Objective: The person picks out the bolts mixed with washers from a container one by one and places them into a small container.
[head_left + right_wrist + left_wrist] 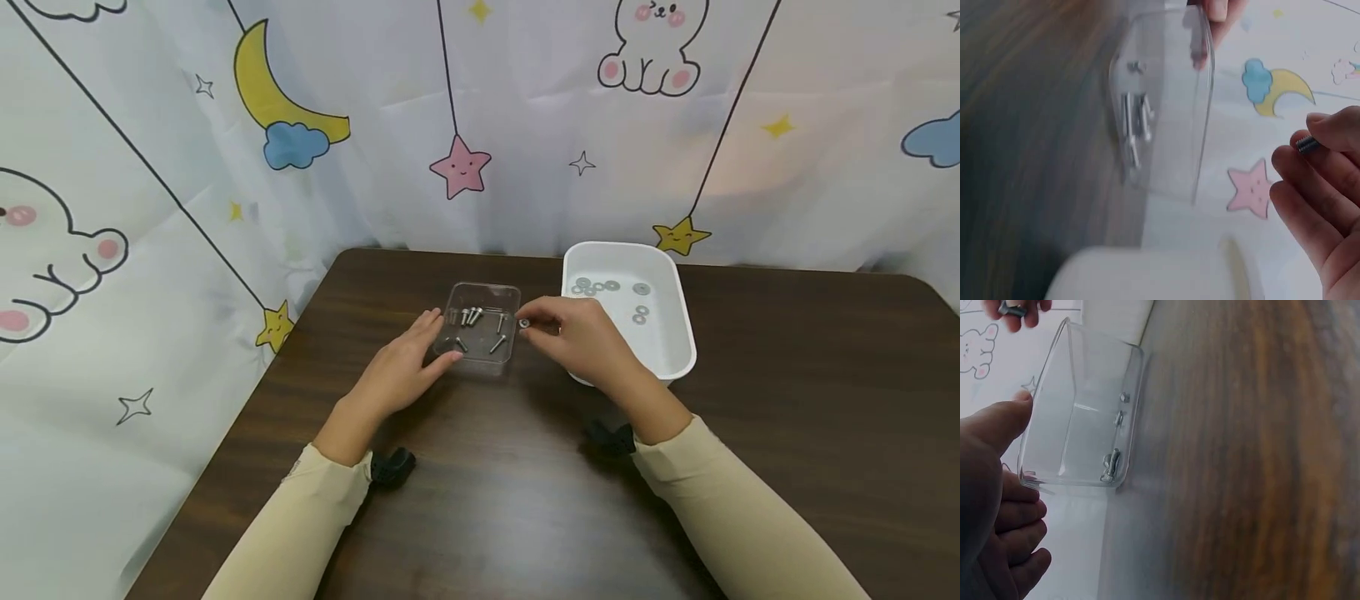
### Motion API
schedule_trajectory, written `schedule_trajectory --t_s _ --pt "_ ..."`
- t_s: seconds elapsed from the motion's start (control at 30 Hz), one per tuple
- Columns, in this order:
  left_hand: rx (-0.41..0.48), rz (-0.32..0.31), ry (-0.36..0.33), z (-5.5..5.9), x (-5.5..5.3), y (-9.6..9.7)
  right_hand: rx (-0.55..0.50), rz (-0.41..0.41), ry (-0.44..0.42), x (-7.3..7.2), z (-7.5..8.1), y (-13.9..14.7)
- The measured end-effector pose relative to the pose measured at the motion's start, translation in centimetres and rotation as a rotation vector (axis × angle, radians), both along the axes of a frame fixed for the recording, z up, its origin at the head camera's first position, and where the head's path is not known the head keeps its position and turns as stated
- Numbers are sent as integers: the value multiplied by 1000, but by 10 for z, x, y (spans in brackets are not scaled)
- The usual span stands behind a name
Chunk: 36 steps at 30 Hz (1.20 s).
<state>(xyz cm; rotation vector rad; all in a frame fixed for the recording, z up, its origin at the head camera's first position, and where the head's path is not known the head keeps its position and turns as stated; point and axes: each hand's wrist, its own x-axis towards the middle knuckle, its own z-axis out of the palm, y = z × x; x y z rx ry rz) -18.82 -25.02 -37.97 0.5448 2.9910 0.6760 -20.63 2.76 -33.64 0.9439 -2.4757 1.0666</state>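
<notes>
A clear plastic box [487, 288] stands on the table with several metal screws [472, 317] lying on its bottom. My left hand [396, 373] rests at its left side, fingers along the far left edge and thumb at the near corner. In the left wrist view, the thumb [1004, 419] touches the rim. Just right of the box, above table level, my right hand [583, 340] pinches a small screw [1307, 145] between thumb and index finger. Its threaded end shows in the right wrist view, while the fingers hide the rest.
A white plastic bin [677, 333] stands right of the box, partly behind the right forearm. Several flat washers [585, 285] lie inside it. The dark wooden table [810, 400] reaches back to a patterned white curtain [525, 208].
</notes>
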Motion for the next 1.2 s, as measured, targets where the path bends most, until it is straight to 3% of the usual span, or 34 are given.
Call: schedule_trajectory --t_s 0.5,0.83,1.2 --pt "-35 -15 -3 2 -4 3 122 117 -99 -3 -18 -42" --pt "-36 -10 -12 4 -4 0 146 161 -84 -5 -27 -46" --pt "-34 -6 -8 5 -3 2 193 152 -34 -3 -27 -45"
